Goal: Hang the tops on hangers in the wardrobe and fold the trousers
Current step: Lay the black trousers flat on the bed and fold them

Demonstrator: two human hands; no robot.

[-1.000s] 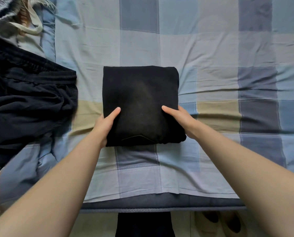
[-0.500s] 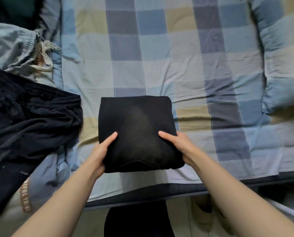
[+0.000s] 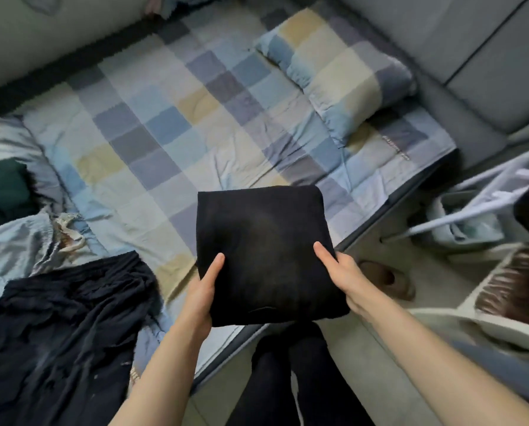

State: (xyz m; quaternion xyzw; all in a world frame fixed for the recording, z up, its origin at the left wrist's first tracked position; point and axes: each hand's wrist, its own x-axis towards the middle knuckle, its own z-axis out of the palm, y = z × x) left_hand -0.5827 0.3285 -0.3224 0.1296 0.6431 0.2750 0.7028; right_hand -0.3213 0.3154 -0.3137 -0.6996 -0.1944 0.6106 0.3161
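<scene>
A pair of black trousers (image 3: 263,253), folded into a thick square, is held up above the near edge of the bed. My left hand (image 3: 202,293) grips its left side, thumb on top and fingers hidden underneath. My right hand (image 3: 340,272) grips its right side the same way. A second dark garment (image 3: 63,321) lies crumpled on the bed at the lower left. Beside it, further left, lies a light blue-grey garment with a drawstring (image 3: 20,241).
The bed has a checked blue, grey and yellow sheet (image 3: 171,124) and a matching pillow (image 3: 340,72) at the back right. White hangers (image 3: 484,195) and a pale basket (image 3: 460,222) stand on the floor at right. A slipper (image 3: 389,278) lies by the bed edge.
Both hands have lifted the folded black trousers off the bed and carried them right, toward the bed's edge. The view has swung right, bringing the pillow, floor and hangers into sight.
</scene>
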